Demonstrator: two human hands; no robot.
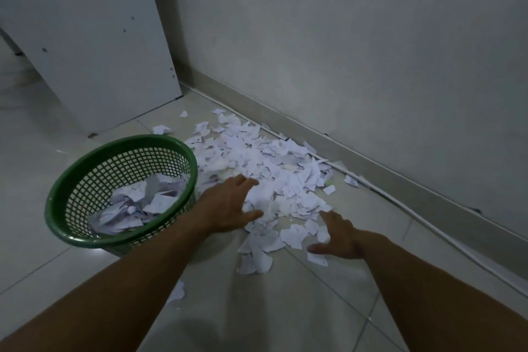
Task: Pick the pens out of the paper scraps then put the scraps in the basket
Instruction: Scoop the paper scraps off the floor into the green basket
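Scraps (265,168): torn white paper, heaped on tiled floor (285,308) along wall base. Left hand (228,208) lying flat on heap's near-left edge, fingers spread and nearly straight, gripping nothing. Right hand (340,237) low at heap's near-right edge, fingers splayed, thumb out toward centre, also holding nothing; contact with paper or tile uncertain. Near tongue of loose pieces caught between both hands; bulk of heap ahead of fingertips, stretching away toward wall (371,51), long axis running from far left to near right, alongside skirting. Green mesh basket (71,188) just left of left forearm, rim almost touching heap, already part-filled with paper. Left hand nearer basket, so probable carry goes leftward, short trip. Probable next step: sweep palms inward, bunch a load, lift across rim. No pen clearly visible; small greenish bit at heap's right fringe, too small to identify. Stray pieces lying apart near white cabinet panel (100,37) and beneath left forearm.
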